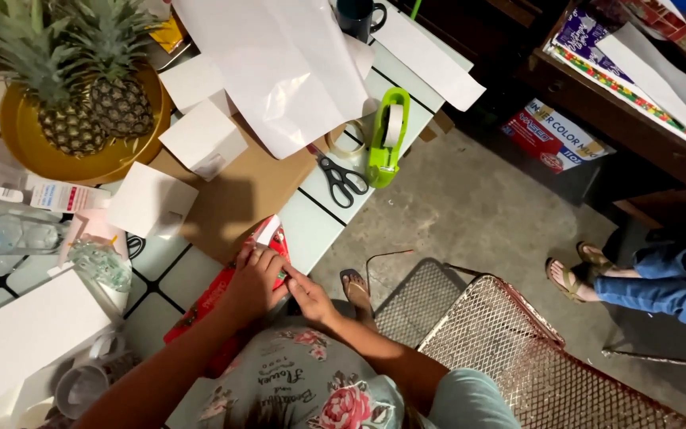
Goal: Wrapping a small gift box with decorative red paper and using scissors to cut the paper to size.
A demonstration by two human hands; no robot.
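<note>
My left hand (pixel 254 280) presses down on a long red package (pixel 214 295) lying at the table's near edge. My right hand (pixel 308 295) pinches the same package at its right side, fingertips meeting the left hand's. The end of the package (pixel 270 230) shows white and red beyond my fingers. A sheet of brown cardboard (pixel 241 191) lies just beyond it on the tiled table (pixel 311 230).
Black scissors (pixel 341 179), a green tape dispenser (pixel 387 137), a tape roll (pixel 346 140), white paper sheets (pixel 279 63) and small white boxes (pixel 203 137) lie further back. Two pineapples (pixel 89 87) sit on a yellow tray (pixel 41 163). A metal mesh chair (pixel 510 334) stands right; another person's sandalled feet (pixel 577 270) are beyond.
</note>
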